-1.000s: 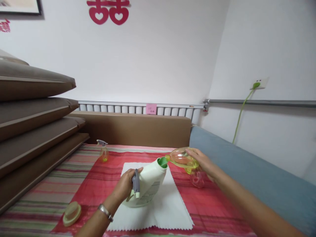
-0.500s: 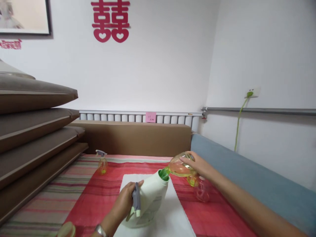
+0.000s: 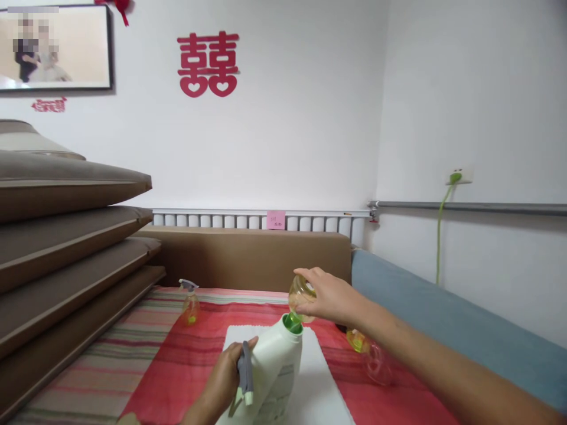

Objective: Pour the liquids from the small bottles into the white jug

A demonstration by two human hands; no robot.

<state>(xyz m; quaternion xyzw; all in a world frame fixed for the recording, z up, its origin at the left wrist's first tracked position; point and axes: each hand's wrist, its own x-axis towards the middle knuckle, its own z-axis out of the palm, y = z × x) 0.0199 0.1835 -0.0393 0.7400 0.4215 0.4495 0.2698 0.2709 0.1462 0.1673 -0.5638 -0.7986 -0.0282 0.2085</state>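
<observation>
My left hand (image 3: 225, 372) is closed round the grey handle of a large pale-green jug (image 3: 277, 366), holding it tilted on the white cloth (image 3: 323, 389). My right hand (image 3: 330, 298) grips a small clear bottle (image 3: 300, 293) of yellowish liquid, tipped mouth-down into the jug's green opening (image 3: 293, 321). The bottle's lower part is hidden by my fingers.
A small spray bottle (image 3: 189, 302) stands at the back left of the red striped spread (image 3: 177, 354). A clear bottle (image 3: 378, 366) and a yellow-green piece (image 3: 357, 340) lie under my right forearm. Stacked brown cushions (image 3: 66, 236) rise on the left; a blue cushion (image 3: 443, 324) runs along the right.
My right hand has lifted the small bottle from nearly level to steeply upended over the jug's mouth. The view has tilted upward, so the round lid at the lower left has left the picture.
</observation>
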